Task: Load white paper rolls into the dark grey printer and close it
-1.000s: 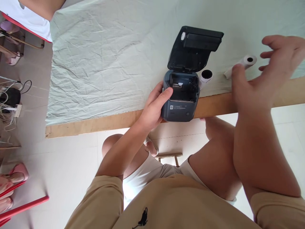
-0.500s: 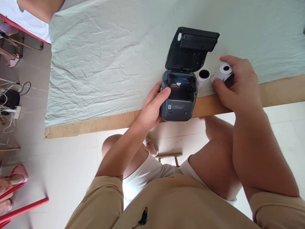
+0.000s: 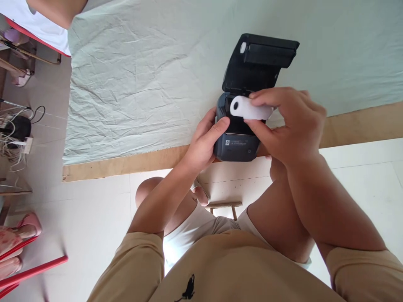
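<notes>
A dark label printer [image 3: 236, 149] lies at the table's front edge with its lid [image 3: 260, 63] swung up. My left hand [image 3: 206, 136] grips the printer's left side, thumb resting over the rim of its bay. Between the thumb and fingers of my right hand [image 3: 291, 121] is a white paper roll [image 3: 252, 110], tilted over the open bay. The roll's near end with its dark core hole points left. My right hand and the roll hide the bay's right part. The other white roll beside the printer is hidden from sight.
A pale green cloth [image 3: 141, 84] covers the table, whose wooden edge [image 3: 126, 165] runs along the front. Another person's arm [image 3: 59, 10] rests at the upper left. Cables [image 3: 19, 142] and a red bar [image 3: 34, 270] are at the left. A wooden stool [image 3: 225, 205] stands below.
My right hand has brought the white paper roll left, from the cloth to above the printer's open bay. My left hand keeps its hold on the printer.
</notes>
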{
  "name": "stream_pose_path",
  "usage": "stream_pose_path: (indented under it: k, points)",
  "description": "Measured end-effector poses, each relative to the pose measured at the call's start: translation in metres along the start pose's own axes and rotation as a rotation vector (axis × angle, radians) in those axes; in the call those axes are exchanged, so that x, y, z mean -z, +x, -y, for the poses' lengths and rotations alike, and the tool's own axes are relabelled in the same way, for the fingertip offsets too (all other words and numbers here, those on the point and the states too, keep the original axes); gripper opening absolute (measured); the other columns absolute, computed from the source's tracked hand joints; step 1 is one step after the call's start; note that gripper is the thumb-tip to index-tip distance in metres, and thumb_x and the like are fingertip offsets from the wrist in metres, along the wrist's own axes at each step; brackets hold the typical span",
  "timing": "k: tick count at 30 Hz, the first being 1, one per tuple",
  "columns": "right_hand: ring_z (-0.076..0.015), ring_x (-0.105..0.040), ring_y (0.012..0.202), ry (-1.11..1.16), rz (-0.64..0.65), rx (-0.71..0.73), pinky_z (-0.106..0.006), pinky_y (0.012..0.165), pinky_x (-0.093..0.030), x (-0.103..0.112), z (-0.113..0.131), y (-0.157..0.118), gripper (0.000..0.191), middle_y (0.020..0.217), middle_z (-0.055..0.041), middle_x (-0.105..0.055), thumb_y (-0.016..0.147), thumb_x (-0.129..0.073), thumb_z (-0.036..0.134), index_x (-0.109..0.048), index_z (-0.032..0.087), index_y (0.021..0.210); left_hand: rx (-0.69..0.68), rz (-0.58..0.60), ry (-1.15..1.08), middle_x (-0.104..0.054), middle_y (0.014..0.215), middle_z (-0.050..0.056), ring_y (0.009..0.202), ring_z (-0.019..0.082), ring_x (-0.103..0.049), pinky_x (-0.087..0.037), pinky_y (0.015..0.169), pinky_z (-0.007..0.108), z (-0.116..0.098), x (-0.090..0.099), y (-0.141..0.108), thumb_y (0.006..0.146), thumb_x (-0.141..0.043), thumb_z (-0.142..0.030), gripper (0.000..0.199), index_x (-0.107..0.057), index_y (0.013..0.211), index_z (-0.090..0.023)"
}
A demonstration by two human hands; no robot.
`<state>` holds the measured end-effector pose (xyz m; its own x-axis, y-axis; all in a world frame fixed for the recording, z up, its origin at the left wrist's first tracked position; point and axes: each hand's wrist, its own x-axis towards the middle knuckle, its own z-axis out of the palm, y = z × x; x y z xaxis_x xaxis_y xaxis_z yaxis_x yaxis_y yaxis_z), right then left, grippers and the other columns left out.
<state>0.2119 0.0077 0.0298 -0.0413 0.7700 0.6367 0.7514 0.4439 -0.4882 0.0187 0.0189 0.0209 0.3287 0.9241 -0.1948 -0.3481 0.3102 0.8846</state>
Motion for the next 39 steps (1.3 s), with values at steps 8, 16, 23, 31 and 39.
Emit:
stream_pose_path:
  k: [8,16,23,31,39]
  points:
    - [-0.0312,-0.086,0.102,0.044,-0.03,0.05,-0.056,0.095,-0.062,-0.004,-0.005,-0.006,0.02,0.094,0.0012,-0.089,0.102,-0.066,0.022,-0.077,0.036,0.092,-0.009,0.026,-0.028,-0.088,0.111,0.003,0.12,0.034,-0.089,-0.073,0.089,0.043,0.002,-0.001,-0.002,0.104,-0.082,-0.063,0.041,-0.077,0.123,-0.027]
    - [-0.0274,-0.082,0.095,0.226,-0.121,0.241,-0.049,0.091,-0.06,-0.007,-0.009,-0.017,0.015,0.089,0.0035,-0.084,0.108,-0.067,0.023,-0.073,0.035,0.101,-0.073,0.094,0.126,-0.075,0.09,-0.003,0.085,0.02,-0.077,-0.064,0.076,0.031,0.014,0.018,0.011,0.068,-0.112,-0.061,0.073,-0.075,0.123,-0.028]
    - [-0.0364,-0.08,0.13,0.175,-0.234,0.05,-0.052,0.086,-0.06,-0.01,-0.035,-0.015,0.062,0.169,-0.0106,-0.069,0.108,-0.053,0.076,-0.058,0.041,0.158,-0.137,0.116,0.217,-0.079,0.148,0.01,0.134,0.039,-0.083,-0.07,0.11,0.053,0.018,0.025,0.013,0.072,-0.106,-0.068,0.118,-0.049,0.17,-0.037]
    - [-0.0162,-0.053,0.058,0.419,-0.395,-0.036,-0.035,0.054,-0.035,-0.004,-0.018,-0.013,0.044,0.071,0.0006,-0.06,0.108,-0.074,0.07,-0.068,0.03,0.09,-0.055,0.032,0.15,-0.079,0.151,0.01,0.146,0.041,-0.079,-0.066,0.124,0.057,0.011,0.014,0.001,0.077,-0.104,-0.056,0.117,-0.044,0.176,-0.035]
    - [-0.01,-0.047,0.042,0.502,0.186,-0.41,-0.028,0.037,-0.031,0.007,-0.013,-0.025,0.063,0.049,0.0052,-0.048,0.1,-0.089,0.05,-0.047,0.026,0.06,-0.095,0.07,0.152,-0.078,0.145,0.009,0.139,0.039,-0.081,-0.071,0.108,0.049,0.005,0.011,-0.004,0.081,-0.103,-0.055,0.108,-0.049,0.171,-0.033]
